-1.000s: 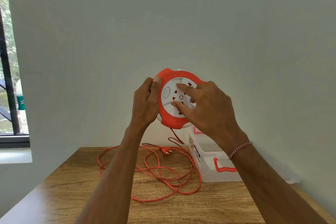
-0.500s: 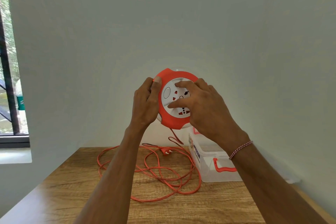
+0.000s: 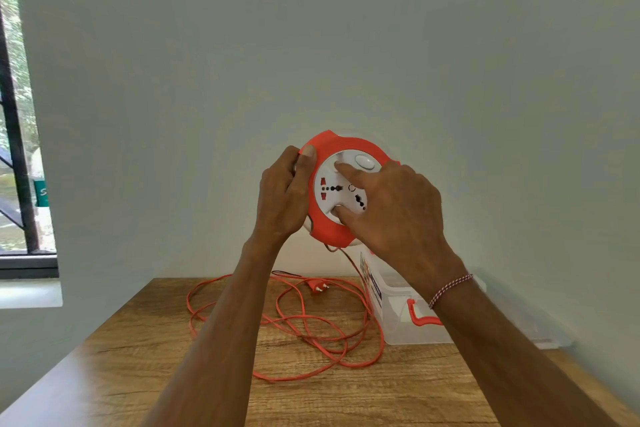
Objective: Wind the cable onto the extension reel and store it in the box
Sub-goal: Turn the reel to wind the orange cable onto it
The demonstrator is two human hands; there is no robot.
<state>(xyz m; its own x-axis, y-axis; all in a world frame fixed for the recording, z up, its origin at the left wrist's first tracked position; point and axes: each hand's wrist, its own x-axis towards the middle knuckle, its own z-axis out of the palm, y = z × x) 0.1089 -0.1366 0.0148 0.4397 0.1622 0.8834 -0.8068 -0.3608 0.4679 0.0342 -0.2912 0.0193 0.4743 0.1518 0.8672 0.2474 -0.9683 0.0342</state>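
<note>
Across the wooden table [image 3: 138, 357] against the pale wall, loose orange cable [image 3: 322, 347] sprawls in loops, its plug [image 3: 317, 286] lying near the far edge, beside a clear plastic box [image 3: 398, 319] with an orange latch. Above them, the round extension reel [image 3: 341, 191] is held upright, its white socket face toward the camera. Left hand [image 3: 282, 194] grips the orange rim; right hand [image 3: 391, 211] presses curled fingertips on the face. Since a second ago the white face has turned, its oval button now uppermost.
</note>
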